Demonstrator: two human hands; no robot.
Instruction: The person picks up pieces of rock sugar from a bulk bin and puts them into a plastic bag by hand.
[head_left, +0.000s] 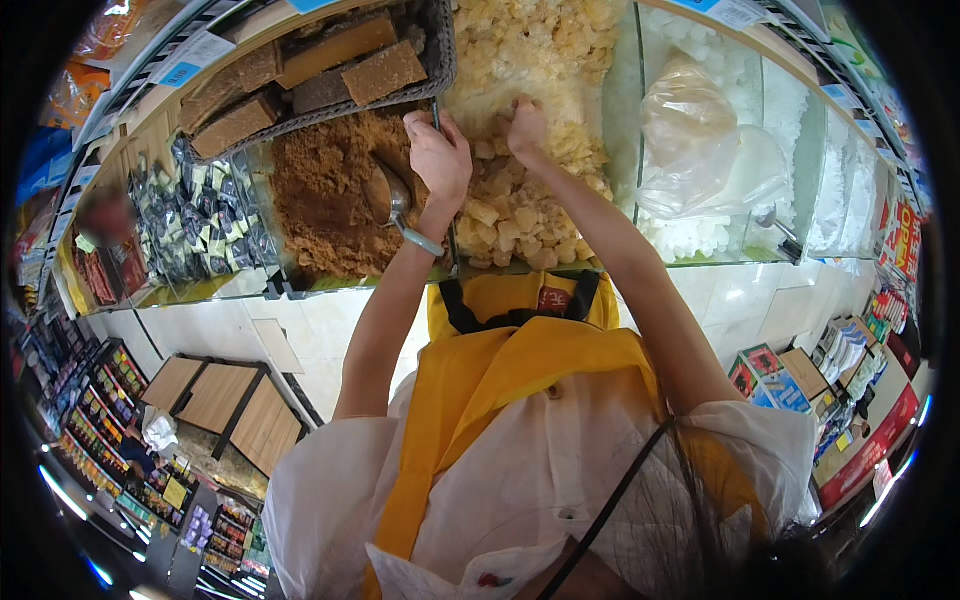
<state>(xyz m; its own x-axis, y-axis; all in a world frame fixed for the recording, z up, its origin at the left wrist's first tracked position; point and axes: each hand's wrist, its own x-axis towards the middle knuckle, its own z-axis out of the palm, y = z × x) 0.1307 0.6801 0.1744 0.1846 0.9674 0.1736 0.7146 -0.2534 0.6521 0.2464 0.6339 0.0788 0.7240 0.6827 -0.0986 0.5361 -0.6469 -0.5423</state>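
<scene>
My left hand (442, 159), with a pale bangle (423, 243) at its wrist, grips the upper edge of a glass divider (436, 114). On the divider's left lies loose brown sugar (322, 180) with a metal scoop (397, 196) resting in it. Yellowish lump rock sugar (517, 232) fills the compartment on the right. Over that sugar is my right hand (527, 126), its fingers curled; whether they hold anything is hidden. Finer, paler sugar (480, 112) lies between the two hands.
A dark woven basket (442, 56) of brown sugar blocks (384, 73) stands at the upper left. Wrapped sweets (202, 217) lie farther left. To the right, a clear plastic bag (690, 142) rests on white rock sugar (686, 238). A yellow bag (495, 296) is before my body.
</scene>
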